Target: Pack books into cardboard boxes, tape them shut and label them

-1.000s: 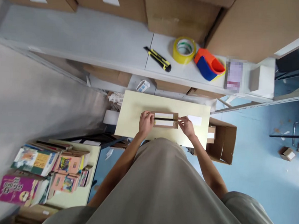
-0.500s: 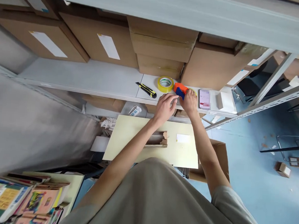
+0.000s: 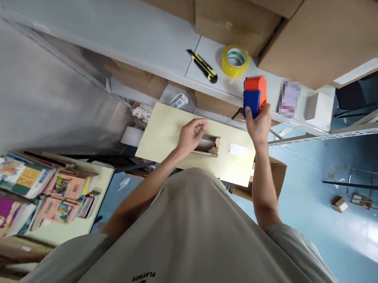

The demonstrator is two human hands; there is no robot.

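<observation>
An orange and blue tape dispenser [image 3: 253, 93] is in my right hand [image 3: 259, 124], in front of the shelf edge. My fingers wrap round its lower end, with the thumb on the blue side. My left hand [image 3: 191, 137] hangs above the pale yellow table [image 3: 164, 131], holding nothing, its fingers bent and the thumb apart. Close beside it lies a small open cardboard box [image 3: 210, 145], partly hidden by this hand. On the shelf [image 3: 150, 44] are a roll of yellow tape [image 3: 235, 62] and a black and yellow utility knife [image 3: 202, 66].
Large cardboard boxes [image 3: 236, 20] stand along the shelf's back. A phone [image 3: 289, 100] and a white box [image 3: 317, 108] sit at its right end. A white label [image 3: 238, 149] is on the table. Books [image 3: 59, 188] are piled at lower left; an open carton [image 3: 275, 175] stands at right.
My right hand has brought the tape dispenser up from the shelf and toward me. My left hand has moved away from it, down over the table. The view has tilted downward.
</observation>
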